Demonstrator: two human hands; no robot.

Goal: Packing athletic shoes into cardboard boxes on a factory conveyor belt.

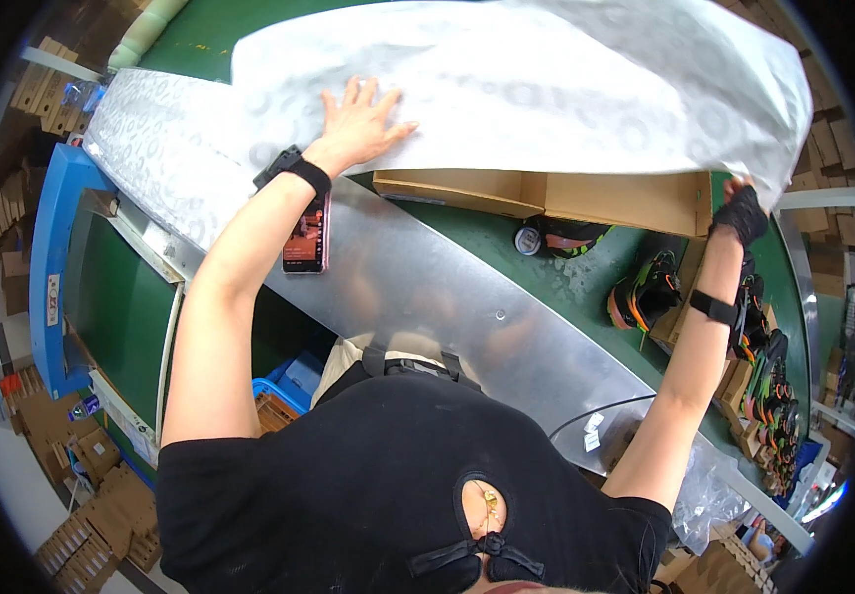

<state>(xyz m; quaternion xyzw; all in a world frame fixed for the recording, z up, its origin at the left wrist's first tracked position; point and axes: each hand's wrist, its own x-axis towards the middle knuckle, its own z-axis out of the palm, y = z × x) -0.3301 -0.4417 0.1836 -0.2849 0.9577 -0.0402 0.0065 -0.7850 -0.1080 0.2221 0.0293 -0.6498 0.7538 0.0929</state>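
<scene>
A large sheet of white wrapping paper [506, 89] with a faint grey pattern is spread at the far side, over part of an open cardboard box [635, 198]. My left hand [363, 124] lies on the sheet, its fingers spread. At the sheet's lower right corner, my right hand [742, 210], in a black fingerless glove, has its fingers closed on the edge. More patterned paper [160, 129] runs off to the left under the sheet. A dark sports shoe [645, 295] with orange and green trim stands on the green surface, near the box. Another shoe [571, 238] shows partly below the box.
A phone [306, 238] lies on the metal ledge [427, 267] before me, beside my left forearm. Small white labels [594, 432] and a clear plastic bag [709, 495] are at the right. Several shoes [769, 396] line the right side; a blue frame [56, 277] stands left.
</scene>
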